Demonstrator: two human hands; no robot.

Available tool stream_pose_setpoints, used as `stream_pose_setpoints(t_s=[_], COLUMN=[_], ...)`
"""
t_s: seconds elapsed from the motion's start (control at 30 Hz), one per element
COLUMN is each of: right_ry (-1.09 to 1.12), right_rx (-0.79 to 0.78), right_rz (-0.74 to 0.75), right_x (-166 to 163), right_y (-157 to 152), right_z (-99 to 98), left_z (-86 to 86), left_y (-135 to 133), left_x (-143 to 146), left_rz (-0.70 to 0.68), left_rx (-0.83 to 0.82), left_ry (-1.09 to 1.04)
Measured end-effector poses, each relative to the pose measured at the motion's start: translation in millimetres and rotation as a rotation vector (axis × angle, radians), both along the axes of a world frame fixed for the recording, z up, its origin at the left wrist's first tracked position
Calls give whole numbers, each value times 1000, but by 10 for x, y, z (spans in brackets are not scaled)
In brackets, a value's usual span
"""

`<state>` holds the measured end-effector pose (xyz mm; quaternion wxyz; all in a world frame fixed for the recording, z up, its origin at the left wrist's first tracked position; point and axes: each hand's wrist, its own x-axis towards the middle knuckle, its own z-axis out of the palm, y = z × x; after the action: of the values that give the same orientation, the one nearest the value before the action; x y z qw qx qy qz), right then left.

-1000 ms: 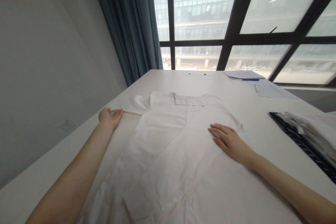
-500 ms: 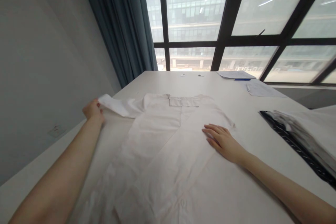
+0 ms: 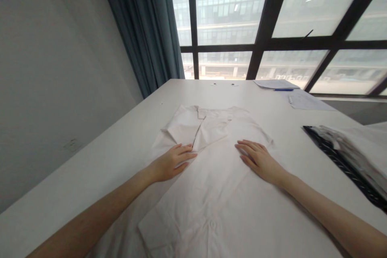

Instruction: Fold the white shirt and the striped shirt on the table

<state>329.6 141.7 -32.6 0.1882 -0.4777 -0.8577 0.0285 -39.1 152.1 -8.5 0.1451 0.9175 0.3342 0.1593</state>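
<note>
From my remote seat, I see the big black-framed window [image 3: 228, 6] beyond the far end of the white shirt, with a building showing through the glass. A plain wall [image 3: 54, 68] runs along the shirt's left side, well apart from it. The white table [image 3: 193, 93] carries the shirt and reaches past its collar end toward the window. A blue-grey curtain [image 3: 145, 28] hangs beyond the shirt, to the far left.

The white shirt [image 3: 211, 181] itself lies spread on the tabletop, its neckline away from me, with cloth on its upper left folded over toward its middle. Well to the shirt's right I make out a bundle of white and dark stuff [image 3: 359, 149], blurred, with a black edge along the near side. Paper sheets [image 3: 311, 102] lie beyond the shirt, to the far right.

I have the left hand [image 3: 173, 163] palm down on the shirt's left half, fingers extended, touching the folded cloth. The right hand [image 3: 260, 160] rests on the shirt's right side, fingers loosely straight, clenching nothing. A blue pen [image 3: 283, 90] lies by the papers, beyond the shirt. Smallest is a button [image 3: 212, 224] near the shirt's middle, toward me.
</note>
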Motion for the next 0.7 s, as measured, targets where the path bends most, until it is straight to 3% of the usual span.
stream_pose_setpoints(t_s=[0.23,0.4,0.53,0.7], right_ry=[121,217,285,354], right_rx=[-44,-98,-200,-194], right_rz=[-15,-52,-255,-455], right_x=[13,-70,-318,-640], right_y=[38,259,616,1162], right_z=[34,71,137,154], left_z=[-81,-134,-182,-299], left_y=[92,110,169,264], left_x=[-77,-85,-180,-314], left_rz=[178,362,572,663], left_rx=[34,285,422,363], left_ry=[-133,-52,69,32])
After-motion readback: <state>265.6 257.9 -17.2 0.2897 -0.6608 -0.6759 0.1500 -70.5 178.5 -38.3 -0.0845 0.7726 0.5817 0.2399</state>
